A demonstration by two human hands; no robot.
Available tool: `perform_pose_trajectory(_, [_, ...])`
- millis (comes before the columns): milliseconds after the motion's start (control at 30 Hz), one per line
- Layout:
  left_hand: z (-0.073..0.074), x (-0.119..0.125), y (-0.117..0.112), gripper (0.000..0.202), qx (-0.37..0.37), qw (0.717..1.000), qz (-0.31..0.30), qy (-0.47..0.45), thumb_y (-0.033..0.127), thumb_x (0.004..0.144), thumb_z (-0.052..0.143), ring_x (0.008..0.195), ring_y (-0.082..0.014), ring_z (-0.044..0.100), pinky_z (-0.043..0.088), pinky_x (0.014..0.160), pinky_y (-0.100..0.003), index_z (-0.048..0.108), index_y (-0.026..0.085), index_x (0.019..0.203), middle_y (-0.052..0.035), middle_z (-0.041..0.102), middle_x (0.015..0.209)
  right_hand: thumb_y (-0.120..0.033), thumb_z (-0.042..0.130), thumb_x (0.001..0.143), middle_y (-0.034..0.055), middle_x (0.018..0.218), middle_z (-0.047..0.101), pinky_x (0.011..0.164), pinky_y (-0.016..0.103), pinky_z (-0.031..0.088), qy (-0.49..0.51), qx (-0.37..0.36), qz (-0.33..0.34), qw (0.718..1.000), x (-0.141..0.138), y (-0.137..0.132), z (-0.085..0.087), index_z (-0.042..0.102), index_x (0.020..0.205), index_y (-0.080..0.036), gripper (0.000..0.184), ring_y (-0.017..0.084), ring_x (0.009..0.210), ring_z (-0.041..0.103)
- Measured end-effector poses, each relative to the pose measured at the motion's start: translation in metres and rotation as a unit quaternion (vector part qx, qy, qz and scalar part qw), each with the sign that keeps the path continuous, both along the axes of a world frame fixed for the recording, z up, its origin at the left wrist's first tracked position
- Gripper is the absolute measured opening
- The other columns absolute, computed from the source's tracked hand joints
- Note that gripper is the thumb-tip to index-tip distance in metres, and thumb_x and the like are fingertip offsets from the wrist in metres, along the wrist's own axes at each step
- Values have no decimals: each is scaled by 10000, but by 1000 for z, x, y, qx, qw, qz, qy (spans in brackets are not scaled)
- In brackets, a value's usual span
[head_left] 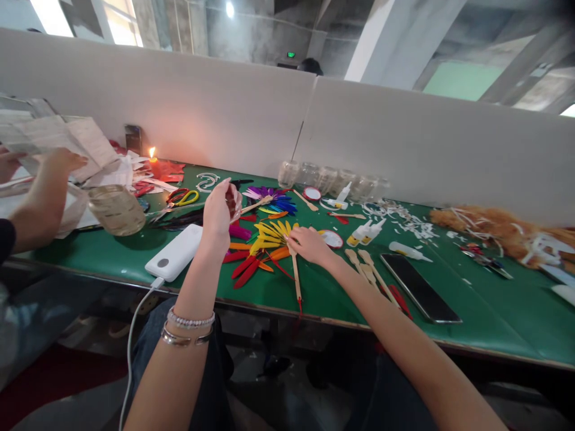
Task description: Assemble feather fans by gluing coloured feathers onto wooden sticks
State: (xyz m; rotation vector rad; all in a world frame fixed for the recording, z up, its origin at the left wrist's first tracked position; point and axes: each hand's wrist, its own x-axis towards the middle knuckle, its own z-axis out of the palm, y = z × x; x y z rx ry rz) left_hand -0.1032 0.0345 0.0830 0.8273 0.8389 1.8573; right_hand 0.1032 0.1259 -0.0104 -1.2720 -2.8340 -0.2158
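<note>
My right hand (309, 244) pinches the base of a fan of yellow feathers (267, 237), where they meet a flat wooden stick (294, 272). The stick points toward the table's front edge, with a red cord at its lower end. My left hand (219, 206) is raised to the left of the feathers, its fingers loosely curled and nothing visible in it. Red feathers (246, 272) and orange ones lie below the yellow fan. Behind it lies another wooden stick (257, 205) with purple and blue feathers (283, 200).
A white power bank (174, 254) with a cable lies left. Beyond are a jar (117, 209), scissors (182, 197), a lit candle (153, 157) and another person's arm (42, 194). Right are glue bottles (366, 232), wooden sticks (368, 266), a phone (420, 287) and brown feathers (485, 230).
</note>
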Motion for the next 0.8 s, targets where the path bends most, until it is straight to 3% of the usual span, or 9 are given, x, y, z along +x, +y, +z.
perform_pose_trajectory(333, [0, 1, 0, 389, 1, 1000, 1, 2, 335, 832, 480, 346, -50, 237, 129, 339, -210, 349, 175, 502, 42, 306, 429, -405, 358, 884, 57, 792, 564, 636, 270, 273, 59, 52, -21, 997, 3, 3, -5, 459, 704, -183, 303, 176, 727, 500])
perform_pose_trajectory(533, [1, 2, 0, 381, -8, 1000, 0, 1, 288, 846, 438, 342, -56, 224, 129, 340, -220, 346, 174, 494, 42, 300, 415, -458, 395, 855, 42, 773, 543, 634, 265, 288, 97, 46, -34, 994, 1, 3, -7, 419, 684, -192, 318, 169, 704, 488])
perform_pose_trajectory(633, [2, 2, 0, 371, -12, 1000, -1, -2, 255, 854, 408, 339, -56, 223, 126, 342, -220, 350, 173, 496, 42, 301, 419, -467, 328, 879, 29, 741, 524, 611, 256, 297, 175, 41, -65, 982, 5, 5, 1, 390, 672, -197, 345, 150, 658, 477])
perform_pose_trajectory(800, [0, 4, 0, 334, -16, 1000, -5, 8, 267, 838, 439, 339, -42, 228, 127, 343, -194, 370, 167, 526, 53, 311, 438, -482, 220, 902, 8, 668, 492, 536, 237, 304, 317, 12, -115, 941, 27, -7, 30, 387, 733, -208, 363, 133, 578, 458])
